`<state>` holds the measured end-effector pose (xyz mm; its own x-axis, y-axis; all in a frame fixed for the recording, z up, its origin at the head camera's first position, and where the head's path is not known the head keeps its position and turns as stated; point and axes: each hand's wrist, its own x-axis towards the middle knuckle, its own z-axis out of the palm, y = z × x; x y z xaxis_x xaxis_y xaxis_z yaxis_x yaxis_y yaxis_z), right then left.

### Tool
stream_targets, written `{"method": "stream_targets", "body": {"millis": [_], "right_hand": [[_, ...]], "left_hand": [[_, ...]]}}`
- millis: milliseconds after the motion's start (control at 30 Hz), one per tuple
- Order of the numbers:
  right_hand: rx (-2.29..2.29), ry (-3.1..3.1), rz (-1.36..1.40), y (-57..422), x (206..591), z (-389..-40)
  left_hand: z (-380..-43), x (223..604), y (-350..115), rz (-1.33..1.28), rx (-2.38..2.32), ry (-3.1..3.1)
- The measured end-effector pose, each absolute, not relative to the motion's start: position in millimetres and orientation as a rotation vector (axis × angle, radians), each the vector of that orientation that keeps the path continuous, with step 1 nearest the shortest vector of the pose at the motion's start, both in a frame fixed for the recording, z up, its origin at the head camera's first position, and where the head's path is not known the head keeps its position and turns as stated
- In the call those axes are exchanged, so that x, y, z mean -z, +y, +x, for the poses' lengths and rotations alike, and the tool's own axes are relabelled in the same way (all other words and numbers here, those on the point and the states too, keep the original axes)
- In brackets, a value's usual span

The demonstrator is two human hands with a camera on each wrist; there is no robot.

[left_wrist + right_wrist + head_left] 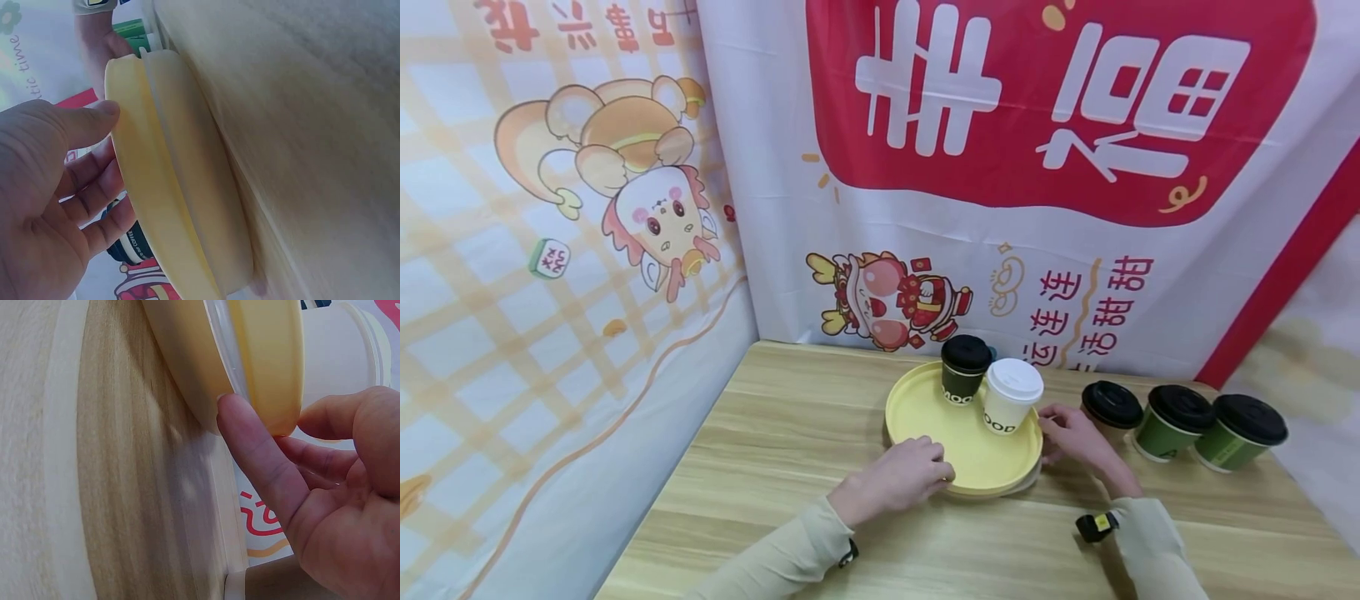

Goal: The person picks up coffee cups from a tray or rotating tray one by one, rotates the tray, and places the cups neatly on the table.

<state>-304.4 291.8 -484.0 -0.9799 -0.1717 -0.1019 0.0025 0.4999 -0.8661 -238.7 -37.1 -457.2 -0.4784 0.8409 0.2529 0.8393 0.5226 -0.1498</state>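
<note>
A round yellow tray (970, 454) sits on a pale round base (215, 206) on the wooden table. Standing on the tray are a dark MOOD paper cup (961, 375) with a black lid and a white cup (1011, 396) with a white lid. At the tray's front left, my left hand (898, 477) grips the rim, thumb (103, 112) at its edge and fingers curled over the inner side. My right hand (1075, 433) pinches the right side of the rim beside the white cup; one fingertip (234, 409) lies against the lower outer wall.
Three lidded cups stand in a row at the right: a brown one (1111, 408), a green one (1172, 421) and another green one (1238, 432). A printed cloth (775, 208) hangs behind the wooden table (760, 433), and another cloth (587, 375) hangs on the left.
</note>
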Motion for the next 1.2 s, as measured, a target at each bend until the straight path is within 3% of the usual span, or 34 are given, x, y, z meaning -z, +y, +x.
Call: {"method": "stream_targets", "body": {"millis": [867,1200], "right_hand": [[1.553,2.533,-0.188,292,487,-304],[1.537,2.545,-0.178,294,487,-304]], "left_hand": [[-254,458,-73,-1.347,0.022,-2.500],[-252,451,-61,-1.337,0.056,-2.547]]}}
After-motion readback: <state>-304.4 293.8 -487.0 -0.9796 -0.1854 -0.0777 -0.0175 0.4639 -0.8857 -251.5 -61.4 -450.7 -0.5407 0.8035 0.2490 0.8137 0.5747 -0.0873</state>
